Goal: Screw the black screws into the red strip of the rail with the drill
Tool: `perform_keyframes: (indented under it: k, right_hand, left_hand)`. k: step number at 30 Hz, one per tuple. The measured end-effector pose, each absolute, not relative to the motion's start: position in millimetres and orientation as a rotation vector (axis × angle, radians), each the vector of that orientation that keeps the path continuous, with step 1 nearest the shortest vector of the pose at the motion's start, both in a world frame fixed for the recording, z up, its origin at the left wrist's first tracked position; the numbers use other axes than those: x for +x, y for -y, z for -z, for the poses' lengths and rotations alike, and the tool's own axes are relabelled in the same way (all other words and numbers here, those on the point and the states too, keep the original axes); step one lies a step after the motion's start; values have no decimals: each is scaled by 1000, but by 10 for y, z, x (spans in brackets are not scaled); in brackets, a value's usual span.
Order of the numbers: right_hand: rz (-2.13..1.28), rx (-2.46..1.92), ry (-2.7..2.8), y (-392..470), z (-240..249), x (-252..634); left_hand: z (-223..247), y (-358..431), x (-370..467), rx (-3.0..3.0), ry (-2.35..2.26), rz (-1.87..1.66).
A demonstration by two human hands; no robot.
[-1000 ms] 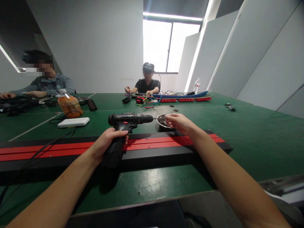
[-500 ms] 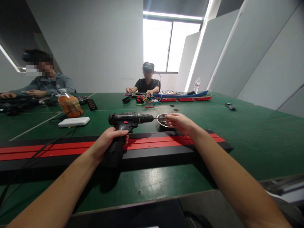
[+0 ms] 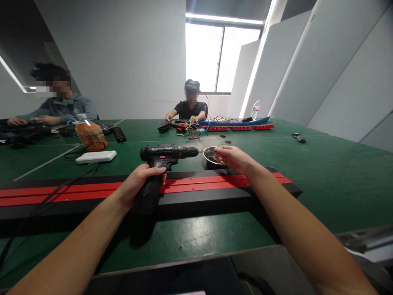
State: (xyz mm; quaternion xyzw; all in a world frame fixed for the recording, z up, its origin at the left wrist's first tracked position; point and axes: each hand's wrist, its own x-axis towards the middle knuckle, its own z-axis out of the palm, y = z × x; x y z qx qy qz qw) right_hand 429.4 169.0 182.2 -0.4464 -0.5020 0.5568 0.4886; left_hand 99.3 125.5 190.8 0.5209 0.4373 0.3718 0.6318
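My left hand (image 3: 146, 177) is wrapped round the grip of a black cordless drill (image 3: 162, 153), held level with its bit pointing right. At the tip of the thin drill bit (image 3: 205, 152), the fingers of my right hand (image 3: 231, 157) are pinched together; whatever small thing lies between them is too small to name. Just behind and below those fingertips stands a round metal bowl (image 3: 206, 163) with small dark pieces in it. Under both hands runs a long black bar with red strips (image 3: 190, 187), lying across the table.
On the green table (image 3: 337, 172) lie a white power bank (image 3: 96, 157), an orange drink bottle (image 3: 91, 135) and a black cable (image 3: 52, 194). Farther back are coloured wires (image 3: 196, 133) and a blue strip (image 3: 236, 123). One person (image 3: 190, 108) sits opposite, another (image 3: 61, 107) at the left.
My hands, the drill and the bowl look almost unmoved. The hands of the person opposite and of the person at the left have shifted slightly.
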Motion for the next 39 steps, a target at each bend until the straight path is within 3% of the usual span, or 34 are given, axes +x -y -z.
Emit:
perform_keyframes:
  k: [39]
  right_hand:
    - [-1171,-1102,1317,-1675,-1830,4268]
  left_hand:
    - [-2031,-1306,866,1350,-1072,-866]
